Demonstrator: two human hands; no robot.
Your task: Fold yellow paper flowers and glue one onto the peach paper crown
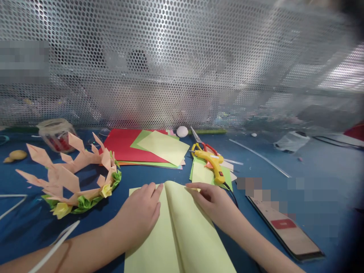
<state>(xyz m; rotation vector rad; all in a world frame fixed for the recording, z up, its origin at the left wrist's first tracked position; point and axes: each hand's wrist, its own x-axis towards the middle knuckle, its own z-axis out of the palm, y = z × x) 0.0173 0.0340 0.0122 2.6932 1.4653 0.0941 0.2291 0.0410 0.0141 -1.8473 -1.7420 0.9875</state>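
A sheet of pale yellow paper [153,242] lies before me with a lengthwise crease, its right part bulging up in a soft curve. My left hand [143,208] rests on the left part, fingers stretched out and pressing near the crease. At the top right edge my right hand [212,203] holds the raised part, index finger on top and the other fingers curled; the fingertips are partly hidden. A yellow glue gun [210,161] lies beyond my right hand, partly over scissors [199,136]. A folded-paper wreath [82,178] with peach points, green leaves and yellow flowers stands left of my left hand.
Coloured sheets [125,146] are stacked at the back. Smaller paper pieces [201,174] lie under the glue gun. A phone [287,227] lies at the right. A jar [57,134] stands back left. A perforated metal panel [176,68] closes off the far side. White wire [57,246] crosses my left forearm.
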